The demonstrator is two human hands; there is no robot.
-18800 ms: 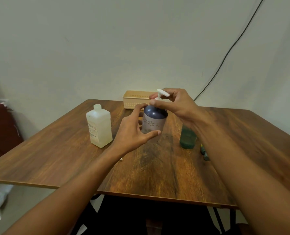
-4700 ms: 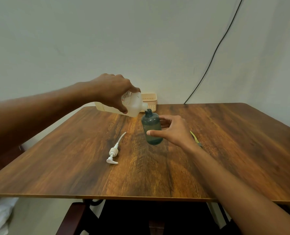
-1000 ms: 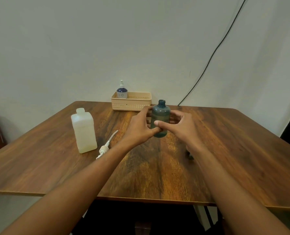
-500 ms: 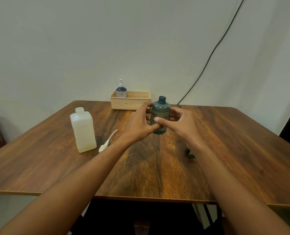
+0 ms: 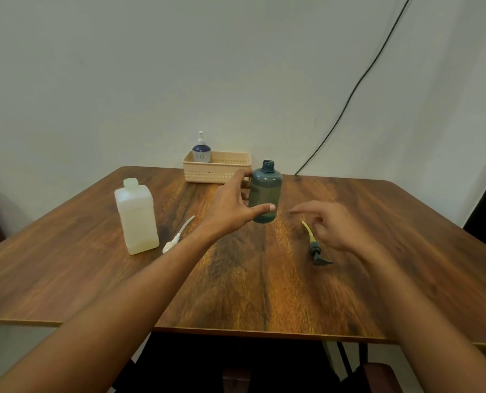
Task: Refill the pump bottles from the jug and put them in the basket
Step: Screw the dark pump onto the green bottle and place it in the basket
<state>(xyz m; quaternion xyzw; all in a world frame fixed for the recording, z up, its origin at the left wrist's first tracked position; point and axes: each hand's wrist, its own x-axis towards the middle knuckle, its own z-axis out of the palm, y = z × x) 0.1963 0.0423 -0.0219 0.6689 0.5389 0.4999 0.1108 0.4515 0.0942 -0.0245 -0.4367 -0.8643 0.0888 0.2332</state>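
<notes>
Gripping uncapped green bottle (image 5: 265, 194) upright, left hand (image 5: 230, 207); right hand (image 5: 331, 226) hovering empty, fingers loosely spread, above dark pump (image 5: 315, 249) on table (image 5: 236, 293).

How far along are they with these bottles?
Done: the blue bottle, pump on, stands in the basket. In hand: the left hand holds the green bottle, its neck open, while the right hand hovers over the dark pump lying on the table. Left: screw that pump on and put the bottle in the basket.
</notes>
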